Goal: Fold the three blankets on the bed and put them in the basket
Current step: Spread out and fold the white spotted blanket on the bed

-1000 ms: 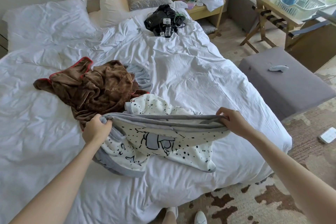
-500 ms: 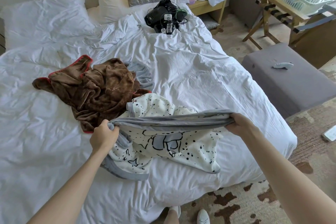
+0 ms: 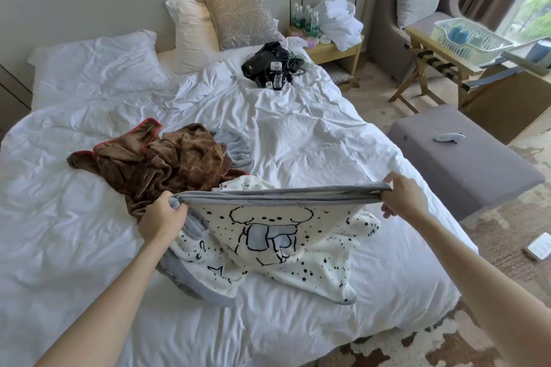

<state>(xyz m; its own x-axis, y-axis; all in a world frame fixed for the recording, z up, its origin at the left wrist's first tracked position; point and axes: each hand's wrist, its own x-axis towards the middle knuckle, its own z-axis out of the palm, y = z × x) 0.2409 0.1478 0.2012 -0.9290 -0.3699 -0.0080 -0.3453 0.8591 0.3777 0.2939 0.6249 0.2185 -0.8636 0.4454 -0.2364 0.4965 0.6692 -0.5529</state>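
- Now, head view: L hand [image 3: 162,219] is clenched round the grey-trimmed edge of the spotted blanket [image 3: 268,235], bunching the cloth at that end.
- R hand [image 3: 402,198] grips the same edge at its other end. The edge runs taut btw the two hands, lifted above the bed [image 3: 313,134].
- Rest of the spotted blanket hangs from that edge & pools on the near part of the bed, cartoon print facing the camera. One trimmed corner lies toward the bed's near edge.
- Brown blanket [image 3: 167,164] w/ red trim lies crumpled on the bed just beyond L hand, touching the spotted blanket's far side.
- Grey blanket [image 3: 235,149] peeks out on the far side of the brown blanket, partly under it.
- Basket [image 3: 471,39]: pale plastic, sits on a wooden folding rack [image 3: 417,68] at far right near the window, well apart from the bed. Blue items inside; can't tell what they are.
- Black gear pile [image 3: 271,68] w/ cables sits near the head of the bed, just in front of the pillows [image 3: 238,18].
- Grey padded surface [image 3: 465,176] stands beside the bed's right side, w/ a small pale object [image 3: 448,138] on top.
- Small white device [image 3: 538,246] lies on the carpet, right of the bed.
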